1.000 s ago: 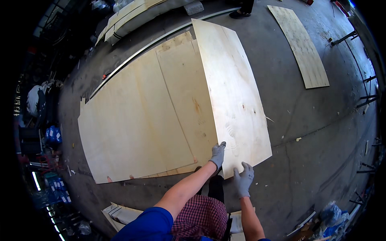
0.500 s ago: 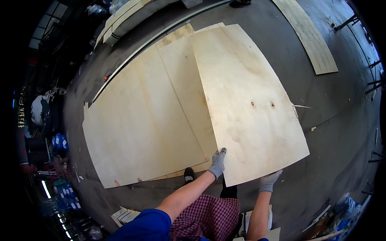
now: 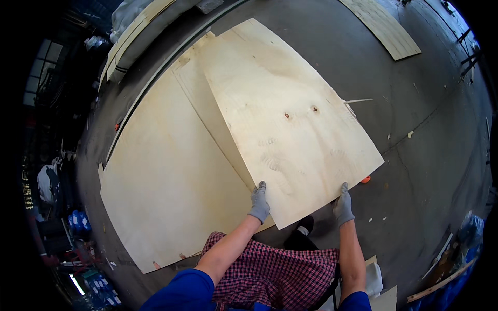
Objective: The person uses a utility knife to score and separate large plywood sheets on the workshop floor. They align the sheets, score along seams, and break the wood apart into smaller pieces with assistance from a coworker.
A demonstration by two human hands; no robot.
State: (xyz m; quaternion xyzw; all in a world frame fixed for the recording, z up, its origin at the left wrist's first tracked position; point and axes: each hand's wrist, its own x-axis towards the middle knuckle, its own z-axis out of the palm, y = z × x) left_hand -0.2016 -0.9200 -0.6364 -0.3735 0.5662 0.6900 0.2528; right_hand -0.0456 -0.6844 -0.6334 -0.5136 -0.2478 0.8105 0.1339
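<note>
Between my gloved hands is a large pale wood veneer sheet (image 3: 295,135) with two dark knots and shoe-print marks. My left hand (image 3: 260,202) grips its left edge near the close corner, thumb on top. On the near edge, my right hand (image 3: 343,206) holds it with the thumb above and the fingers hidden beneath. Under and left of this sheet lie other veneer sheets (image 3: 161,171), overlapping, with a long seam line between two of them. A thin splinter (image 3: 358,100) sticks out from the held sheet's right edge.
A long metal strip (image 3: 148,90) runs along the far left side of the sheets. Beyond it stands a stack of boards (image 3: 137,33). A narrow plywood strip (image 3: 386,26) lies on the floor at far right. An orange object (image 3: 366,180) shows beside the held sheet's right corner.
The held sheet has shifted left over the other sheets and turned slightly. My right hand has come up at its near edge, its thumb now showing on top. The view has turned too.
</note>
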